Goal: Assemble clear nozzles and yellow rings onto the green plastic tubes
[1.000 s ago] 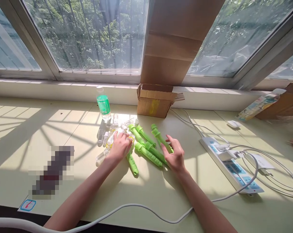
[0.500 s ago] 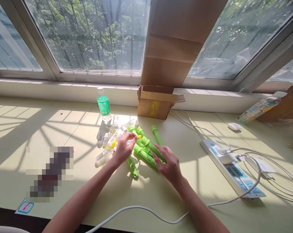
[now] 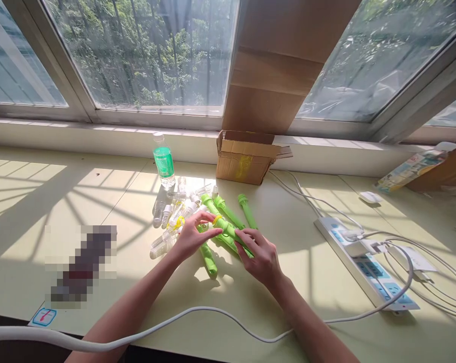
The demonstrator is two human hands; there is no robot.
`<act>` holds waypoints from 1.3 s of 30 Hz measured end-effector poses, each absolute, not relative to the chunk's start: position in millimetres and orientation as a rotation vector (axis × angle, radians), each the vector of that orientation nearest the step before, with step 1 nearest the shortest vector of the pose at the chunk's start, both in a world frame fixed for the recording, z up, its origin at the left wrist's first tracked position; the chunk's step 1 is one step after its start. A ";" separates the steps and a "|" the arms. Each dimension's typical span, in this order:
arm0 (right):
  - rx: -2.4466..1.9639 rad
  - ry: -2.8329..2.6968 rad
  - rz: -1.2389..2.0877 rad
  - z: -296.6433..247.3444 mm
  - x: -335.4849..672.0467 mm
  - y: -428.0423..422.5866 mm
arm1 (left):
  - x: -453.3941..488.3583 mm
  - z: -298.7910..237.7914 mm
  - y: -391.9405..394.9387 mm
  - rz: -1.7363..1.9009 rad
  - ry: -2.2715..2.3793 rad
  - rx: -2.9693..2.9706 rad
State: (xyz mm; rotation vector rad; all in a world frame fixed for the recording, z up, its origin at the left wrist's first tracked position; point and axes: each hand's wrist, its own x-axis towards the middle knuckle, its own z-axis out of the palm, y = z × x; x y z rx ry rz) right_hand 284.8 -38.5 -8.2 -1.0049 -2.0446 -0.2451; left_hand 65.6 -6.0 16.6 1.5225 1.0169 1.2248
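My right hand (image 3: 261,253) is closed around the lower part of a green plastic tube (image 3: 226,228), which tilts with its threaded end up and to the left. At that end sits a yellow ring (image 3: 216,219), and the fingers and thumb of my left hand (image 3: 193,236) pinch around it. Beneath and behind lie several more green tubes (image 3: 208,259), one of them (image 3: 247,209) a little apart on the right. Left of them is a pile of clear plastic tubes (image 3: 163,244), some with white caps, with yellow rings (image 3: 180,222) among them.
A bottle with a green label (image 3: 164,164) stands behind the pile. An open cardboard box (image 3: 243,164) is against the sill. To the right lie a power strip (image 3: 367,267) and white cables. One cable (image 3: 197,310) crosses the table front. A blurred dark object (image 3: 86,267) lies left.
The yellow ring, held beside the tubes in my left hand before, is now at the threaded end of the tube. My right hand has raised that tube toward my left hand.
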 end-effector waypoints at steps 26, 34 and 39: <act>-1.077 -2.077 -0.299 -8.9 284.9 -39.1 | 62.1 23.5 -9.2 1.160 1.020 1.875; -1.076 -2.025 -0.136 -9.8 287.3 -38.4 | 65.3 19.8 -12.3 1.241 1.037 2.048; -1.027 -1.986 -0.062 -7.4 285.9 -39.8 | 64.8 19.1 -12.8 1.266 0.998 1.999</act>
